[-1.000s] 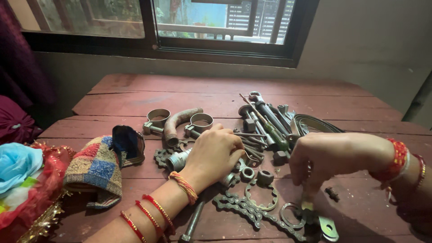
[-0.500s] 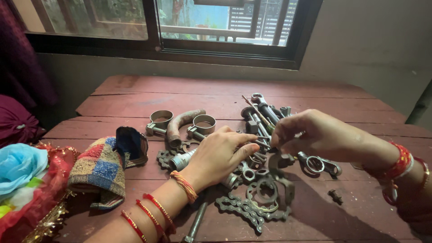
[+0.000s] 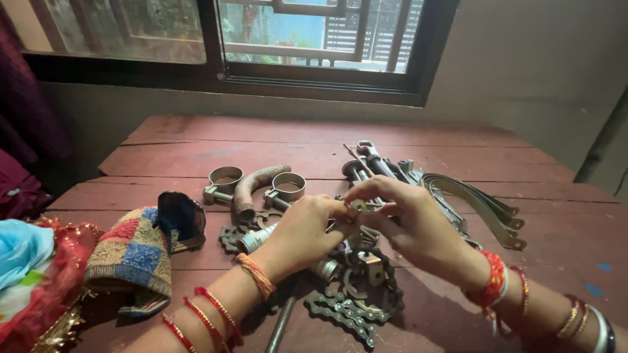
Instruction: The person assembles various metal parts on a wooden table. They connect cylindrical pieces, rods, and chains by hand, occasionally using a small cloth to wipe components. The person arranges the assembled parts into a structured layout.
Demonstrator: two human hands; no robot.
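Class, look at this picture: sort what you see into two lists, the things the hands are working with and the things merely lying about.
In hand:
left hand
right hand
small metal part pinched between both hands

Lying about:
two pipe clamps
curved pipe
chain
wrenches
metal straps
patchwork cloth

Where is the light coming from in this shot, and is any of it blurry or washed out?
Head view: daylight enters through the window at the back, where the outside looks pale and hazy; the red wooden table is softly lit with faint shadows under the left hand and right hand; the metal parts stay fairly sharp; the edges bend slightly.
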